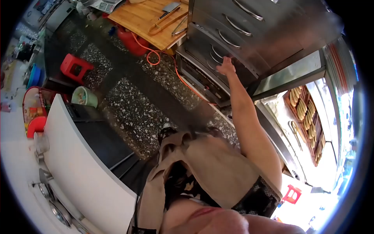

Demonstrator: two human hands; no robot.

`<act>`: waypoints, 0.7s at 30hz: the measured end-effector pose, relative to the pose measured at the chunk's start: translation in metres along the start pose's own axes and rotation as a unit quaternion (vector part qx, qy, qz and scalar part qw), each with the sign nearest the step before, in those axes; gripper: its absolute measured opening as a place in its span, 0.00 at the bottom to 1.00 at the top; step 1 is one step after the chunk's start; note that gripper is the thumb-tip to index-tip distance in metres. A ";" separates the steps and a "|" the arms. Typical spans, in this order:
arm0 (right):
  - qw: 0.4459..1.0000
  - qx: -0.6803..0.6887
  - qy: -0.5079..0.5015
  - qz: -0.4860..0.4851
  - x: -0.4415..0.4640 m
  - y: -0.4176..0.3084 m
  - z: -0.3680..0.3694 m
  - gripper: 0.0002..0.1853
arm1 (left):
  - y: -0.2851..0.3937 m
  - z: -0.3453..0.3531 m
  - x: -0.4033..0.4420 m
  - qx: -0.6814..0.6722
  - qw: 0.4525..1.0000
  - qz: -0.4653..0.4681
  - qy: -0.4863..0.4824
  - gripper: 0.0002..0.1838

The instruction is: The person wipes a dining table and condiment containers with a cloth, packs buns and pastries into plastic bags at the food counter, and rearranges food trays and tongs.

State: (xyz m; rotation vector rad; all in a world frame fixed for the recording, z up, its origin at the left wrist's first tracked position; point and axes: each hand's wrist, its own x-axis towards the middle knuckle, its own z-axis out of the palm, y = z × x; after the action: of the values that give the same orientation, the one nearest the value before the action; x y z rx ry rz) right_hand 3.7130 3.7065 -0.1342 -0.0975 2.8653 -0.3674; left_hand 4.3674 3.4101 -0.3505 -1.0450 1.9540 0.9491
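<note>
My right hand (226, 66) reaches out at the end of a bare, stretched arm to the front of a stainless steel drawer cabinet (249, 50). Its fingers are bent around the end of one of the lower curved metal handles (215, 52), and they cover part of it. Further bow handles (230, 39) run up the cabinet in a row. A beige apron (210, 160) covers my front. Nowhere in the picture does my left hand appear.
A wooden worktop (144, 19) holds tongs (165, 25) and a scraper. An orange cable (181, 76) trails across the speckled floor. On the left are a red stool (76, 67), a green bucket (85, 97) and a white counter (85, 163). Rows of elongated food pieces (304, 111) lie on a brown rack at right.
</note>
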 end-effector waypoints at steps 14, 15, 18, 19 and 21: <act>0.989 -0.056 -0.109 -0.082 -0.229 -0.151 0.095 0.09 | 0.201 -0.268 0.176 -0.280 0.941 0.173 0.080 0.13; 0.988 -0.058 -0.115 -0.082 -0.240 -0.161 0.098 0.10 | 0.207 -0.245 0.213 -0.300 0.928 0.222 0.007 0.12; 0.983 -0.055 -0.160 -0.070 -0.261 -0.172 0.117 0.10 | 0.255 -0.178 0.216 -0.358 0.872 0.319 -0.098 0.12; 0.979 -0.049 -0.189 -0.055 -0.265 -0.174 0.120 0.10 | 0.272 -0.167 0.200 -0.363 0.883 0.268 -0.128 0.12; 0.982 -0.037 -0.179 -0.037 -0.268 -0.175 0.120 0.11 | 0.299 -0.156 0.160 -0.367 0.890 0.215 -0.162 0.13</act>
State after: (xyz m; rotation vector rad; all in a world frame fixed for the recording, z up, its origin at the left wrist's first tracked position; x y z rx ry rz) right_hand 4.0086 3.5348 -0.1378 -0.2569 2.5230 -0.2301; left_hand 4.0006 3.3422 -0.3313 -0.7474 1.5768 2.0764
